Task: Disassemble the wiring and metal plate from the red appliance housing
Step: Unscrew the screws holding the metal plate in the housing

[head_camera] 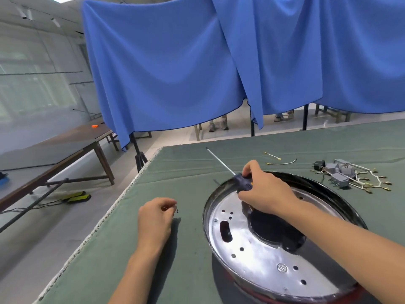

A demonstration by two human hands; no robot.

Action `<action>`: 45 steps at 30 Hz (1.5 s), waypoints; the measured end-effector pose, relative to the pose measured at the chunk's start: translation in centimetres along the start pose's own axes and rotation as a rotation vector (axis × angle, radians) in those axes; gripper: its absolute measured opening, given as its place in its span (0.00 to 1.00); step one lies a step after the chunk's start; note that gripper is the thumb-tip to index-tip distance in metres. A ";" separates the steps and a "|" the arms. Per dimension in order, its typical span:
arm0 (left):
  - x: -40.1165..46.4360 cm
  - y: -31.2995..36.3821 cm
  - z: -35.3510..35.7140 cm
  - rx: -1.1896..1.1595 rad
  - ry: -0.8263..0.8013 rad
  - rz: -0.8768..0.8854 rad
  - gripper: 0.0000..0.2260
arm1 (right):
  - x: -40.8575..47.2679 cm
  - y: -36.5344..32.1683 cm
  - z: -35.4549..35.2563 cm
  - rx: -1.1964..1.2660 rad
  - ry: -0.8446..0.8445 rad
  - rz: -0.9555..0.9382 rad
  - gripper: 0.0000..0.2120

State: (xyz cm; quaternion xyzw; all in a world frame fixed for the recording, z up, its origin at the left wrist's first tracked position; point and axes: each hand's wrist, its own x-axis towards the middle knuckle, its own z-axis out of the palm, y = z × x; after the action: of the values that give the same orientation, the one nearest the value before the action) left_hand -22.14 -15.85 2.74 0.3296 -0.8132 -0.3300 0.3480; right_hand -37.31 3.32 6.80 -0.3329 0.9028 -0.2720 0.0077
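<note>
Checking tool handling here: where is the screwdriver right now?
In the head view, the screwdriver is held by its handle in the right hand, over the far rim of the housing, its shaft pointing away to the left above the green table cover.

The left hand (pixel 156 216) lies low with its forearm reaching forward, fingers (pixel 169 204) curled in and pinching something too small to tell. The right hand (pixel 263 191) reaches in from the right on a bare outstretched forearm, fingers wrapped around a dark blue screwdriver handle (pixel 242 183).
</note>
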 end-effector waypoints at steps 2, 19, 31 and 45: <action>0.3 -0.4 -0.1 0.192 -0.009 0.041 0.11 | 0.0 0.0 0.0 0.011 -0.005 0.008 0.18; 0.2 -0.8 0.6 0.220 -0.062 0.007 0.10 | -0.3 0.1 -0.4 0.071 -0.031 0.032 0.17; 0.1 -1.4 0.6 0.257 -0.013 -0.002 0.09 | -0.1 0.4 -0.3 0.103 -0.043 0.038 0.17; 0.6 -1.1 2.2 0.179 0.028 0.035 0.09 | -0.1 0.5 -0.3 0.120 -0.034 0.034 0.17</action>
State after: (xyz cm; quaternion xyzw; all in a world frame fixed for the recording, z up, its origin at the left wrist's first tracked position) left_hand -23.82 -16.22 0.92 0.3497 -0.8402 -0.2450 0.3344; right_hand -37.55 3.86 6.78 -0.3211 0.8902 -0.3197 0.0476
